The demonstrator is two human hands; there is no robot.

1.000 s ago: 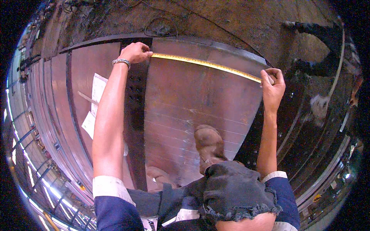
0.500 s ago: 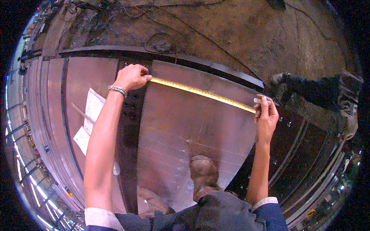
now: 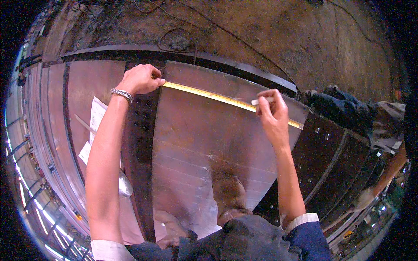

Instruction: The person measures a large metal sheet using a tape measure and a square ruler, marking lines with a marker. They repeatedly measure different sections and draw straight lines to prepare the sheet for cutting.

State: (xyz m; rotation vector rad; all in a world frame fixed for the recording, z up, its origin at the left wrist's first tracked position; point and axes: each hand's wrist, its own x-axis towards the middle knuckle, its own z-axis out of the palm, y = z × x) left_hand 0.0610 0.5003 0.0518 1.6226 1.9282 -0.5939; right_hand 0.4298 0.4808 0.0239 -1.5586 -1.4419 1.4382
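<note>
A yellow tape measure (image 3: 204,92) is stretched across a wide brownish steel plate (image 3: 187,126), near its far edge. At the tape's left end, my left hand (image 3: 141,79) grips it with thumb and fingers; a tape case, if there, is hidden in the palm. Over the right half of the tape, my right hand (image 3: 274,115) pinches a short white chalk stick (image 3: 262,101), its tip close to the tape's edge. The tape's free right end shows beyond that wrist, by the plate's right edge. Thin pale lines are drawn across the plate nearer to me.
Papers (image 3: 96,115) lie on the plate at left, beside a dark strip with holes (image 3: 141,115). My boot (image 3: 230,191) stands on the middle plate. Another person's trousered leg (image 3: 344,100) and arm are at right. Cables (image 3: 235,39) cross the floor beyond a long metal bar (image 3: 239,69).
My right hand has moved left along the tape, away from its right end, with the chalk stick still pinched. My left hand keeps its grip. The person at right has shifted.
</note>
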